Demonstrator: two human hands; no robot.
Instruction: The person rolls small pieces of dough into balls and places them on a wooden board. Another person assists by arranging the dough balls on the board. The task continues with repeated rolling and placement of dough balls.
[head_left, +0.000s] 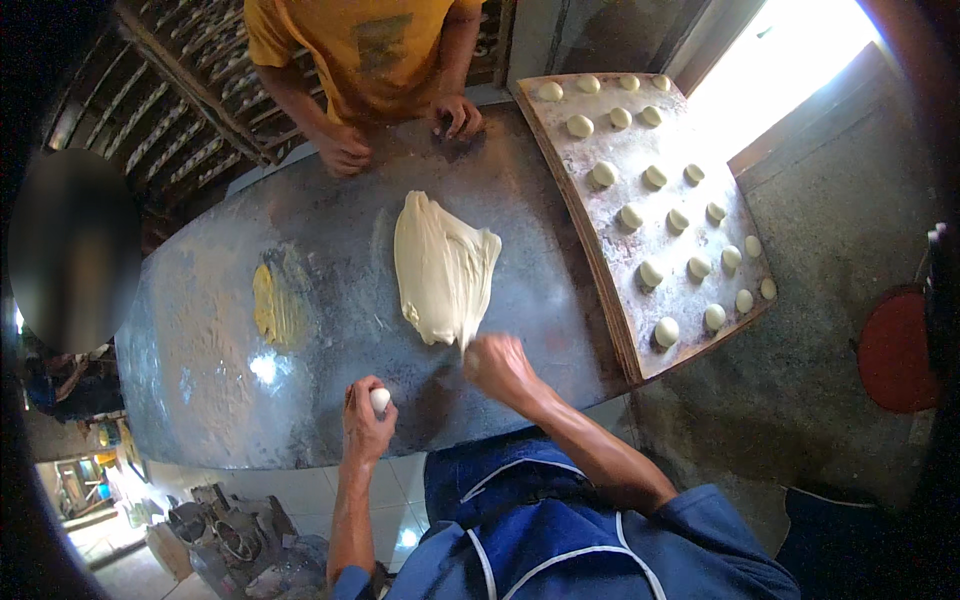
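A large, soft mass of pale dough (440, 265) lies in the middle of the dark metal table (345, 225). My right hand (498, 368) is closed at the dough's near end, where a thin strand stretches from the mass to my fingers. What sits inside that fist is mostly hidden. Closer to the table's front edge, my left hand (368, 425) holds a small, smooth dough ball (380, 399) between thumb and fingers. Its round top shows above the grip.
A wooden board (635, 275) with several rows of dough balls stands at the right. Yellow fat (272, 305) is smeared on the table's left half. Across the table stands a person in a yellow shirt (365, 55), hands at the far edge. A red round stool (897, 350) is far right.
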